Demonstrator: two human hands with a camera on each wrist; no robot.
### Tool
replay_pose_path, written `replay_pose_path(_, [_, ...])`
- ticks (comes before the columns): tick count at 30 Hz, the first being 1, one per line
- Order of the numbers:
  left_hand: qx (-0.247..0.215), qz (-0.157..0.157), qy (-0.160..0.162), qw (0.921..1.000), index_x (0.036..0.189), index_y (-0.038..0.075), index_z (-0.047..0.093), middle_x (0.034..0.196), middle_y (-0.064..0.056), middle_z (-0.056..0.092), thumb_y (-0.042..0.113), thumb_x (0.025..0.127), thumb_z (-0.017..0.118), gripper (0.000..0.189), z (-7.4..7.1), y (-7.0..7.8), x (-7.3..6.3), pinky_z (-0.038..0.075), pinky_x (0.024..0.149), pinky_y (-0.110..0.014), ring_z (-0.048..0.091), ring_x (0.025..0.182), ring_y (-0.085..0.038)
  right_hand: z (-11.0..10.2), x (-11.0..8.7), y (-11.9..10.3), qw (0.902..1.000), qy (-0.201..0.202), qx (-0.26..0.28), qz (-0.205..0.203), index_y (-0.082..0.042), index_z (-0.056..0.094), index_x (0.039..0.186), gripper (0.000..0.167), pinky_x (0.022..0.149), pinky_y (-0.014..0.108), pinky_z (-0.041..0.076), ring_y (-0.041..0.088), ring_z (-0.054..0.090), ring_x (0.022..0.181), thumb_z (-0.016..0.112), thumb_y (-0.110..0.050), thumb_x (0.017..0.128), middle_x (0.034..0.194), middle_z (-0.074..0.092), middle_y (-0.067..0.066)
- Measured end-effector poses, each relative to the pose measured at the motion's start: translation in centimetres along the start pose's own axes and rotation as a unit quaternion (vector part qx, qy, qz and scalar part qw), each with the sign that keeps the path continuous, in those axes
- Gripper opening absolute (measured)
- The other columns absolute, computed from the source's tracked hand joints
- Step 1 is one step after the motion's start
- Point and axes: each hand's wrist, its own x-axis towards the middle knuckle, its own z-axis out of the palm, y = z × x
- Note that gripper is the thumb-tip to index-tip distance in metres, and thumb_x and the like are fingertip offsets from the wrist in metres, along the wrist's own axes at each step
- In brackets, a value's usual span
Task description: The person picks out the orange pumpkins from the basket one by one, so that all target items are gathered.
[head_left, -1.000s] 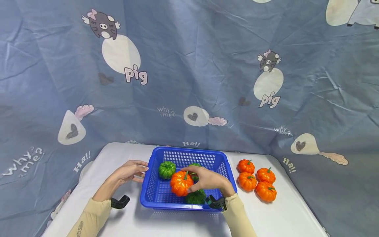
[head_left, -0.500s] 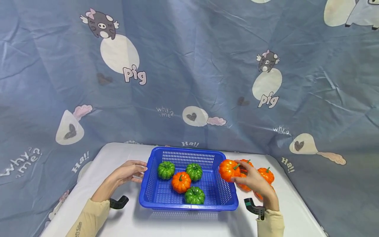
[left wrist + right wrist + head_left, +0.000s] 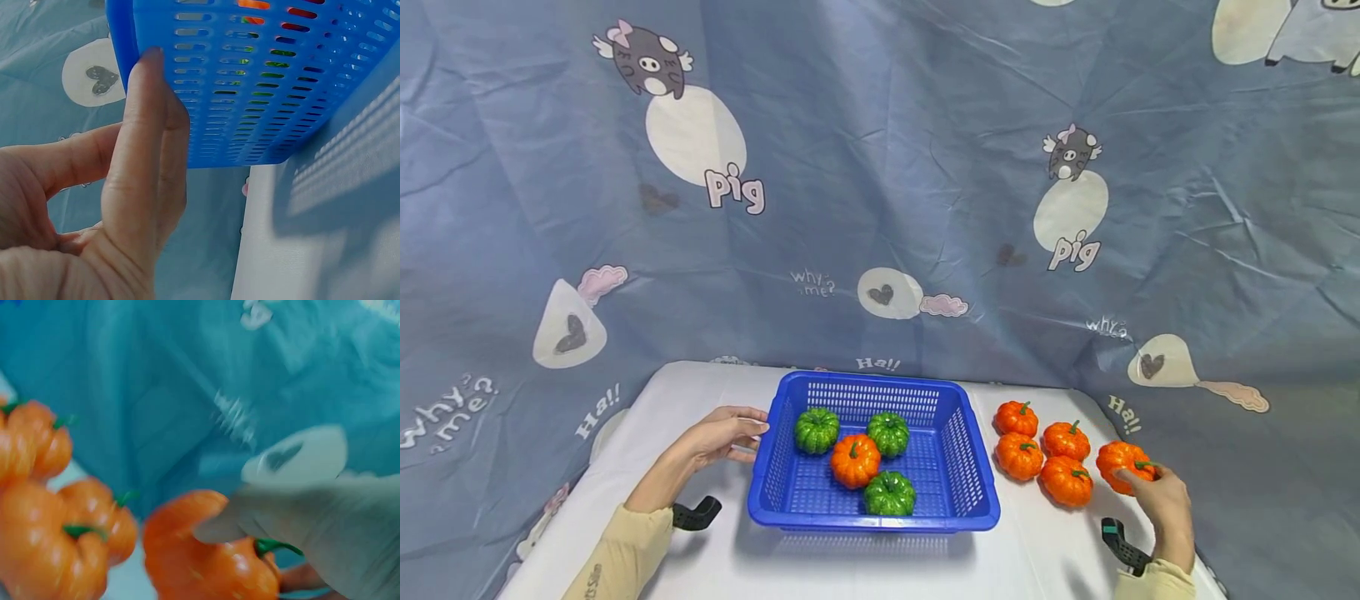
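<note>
My right hand (image 3: pixel 1163 505) grips an orange pumpkin (image 3: pixel 1123 467) with a green stem, at the far right of the table. In the right wrist view the thumb presses on the held pumpkin's (image 3: pixel 206 556) side. My left hand (image 3: pixel 722 437) is at the left wall of a blue plastic basket (image 3: pixel 880 523), and its straight fingers (image 3: pixel 142 125) touch the wall below the rim in the left wrist view. Inside the basket sit one orange pumpkin (image 3: pixel 855 461) and three green pumpkins (image 3: pixel 890 494), all on the basket's floor.
Several orange pumpkins (image 3: pixel 1067 481) stand in a cluster on the white table (image 3: pixel 820 571), between the basket and my right hand. A blue printed cloth (image 3: pixel 865 167) hangs behind the table and along its sides.
My right hand has carried the orange pumpkin out from over the basket, rightward past the cluster. My left hand has stayed at the basket's left side.
</note>
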Motion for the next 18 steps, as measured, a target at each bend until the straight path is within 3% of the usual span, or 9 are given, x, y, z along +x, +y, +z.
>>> replay_pose_path(4, [0.005,0.005,-0.006,1.0000,0.128,-0.010,0.044,0.092,-0.004,0.065,0.015,0.093,0.060,0.046,-0.1,0.0,0.0,0.061,0.072,-0.036,0.066,0.078,-0.015,1.1,1.0,2.5,0.9990,0.031,-0.027,0.020,0.019,0.041,0.127,0.069,0.098,0.062,0.038,0.057,0.044,0.110,0.064,-0.033,0.087,0.123,0.043,0.044])
replay_pose_path(8, [0.004,-0.002,0.002,1.0000,0.127,-0.009,0.045,0.092,-0.005,0.065,0.014,0.093,0.061,0.045,0.0,0.0,0.0,0.061,0.072,-0.036,0.066,0.078,-0.016,2.4,1.8,3.8,0.9994,0.003,-0.025,0.024,0.021,0.038,0.129,0.071,0.103,0.060,0.035,0.057,0.042,0.115,0.061,-0.032,0.089,0.127,0.040,0.045])
replay_pose_path(12, [0.003,-0.003,0.004,1.0000,0.128,-0.009,0.045,0.092,-0.005,0.065,0.014,0.093,0.060,0.044,-0.1,0.0,0.0,0.061,0.072,-0.036,0.066,0.078,-0.016,3.2,2.1,4.0,0.9993,-0.020,0.005,0.031,0.021,0.033,0.132,0.074,0.108,0.059,0.032,0.055,0.040,0.119,0.060,-0.032,0.089,0.131,0.037,0.044])
replay_pose_path(18, [0.000,0.005,-0.005,1.0000,0.128,-0.010,0.044,0.092,-0.004,0.065,0.014,0.094,0.058,0.044,-0.1,0.1,0.0,0.061,0.073,-0.036,0.067,0.078,-0.015,3.2,2.1,3.8,0.9988,-0.027,0.006,0.040,0.022,0.026,0.135,0.079,0.113,0.058,0.026,0.056,0.033,0.126,0.059,-0.032,0.089,0.136,0.030,0.045])
